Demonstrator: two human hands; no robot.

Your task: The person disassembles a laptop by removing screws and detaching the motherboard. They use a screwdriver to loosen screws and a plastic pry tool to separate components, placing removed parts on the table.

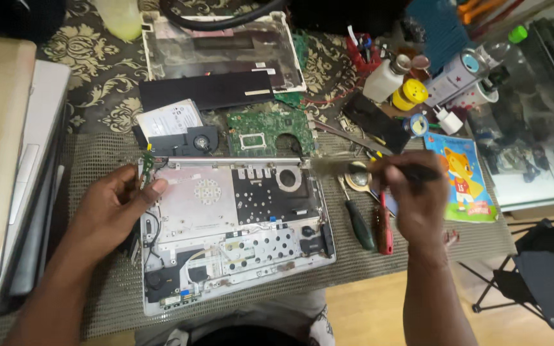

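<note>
Here, opened silver laptop base shell (235, 240) lies centre frame on grey mesh mat (107, 288), insides up, likely for access. Left hand (113, 211) clamps shell's left edge, thumb over rim, apparently steadying it. Right hand (418, 192), right of centre, closed around thin dark-handled brush (379, 168), blurred bristle end pointing toward shell's upper right corner. Green-handled screwdriver (358, 221) and red-handled screwdriver (385, 227) lie just beside shell, within reach. Green circuit board (270, 132) and black cooling fan (200, 141) sit above, apart from shell.
</note>
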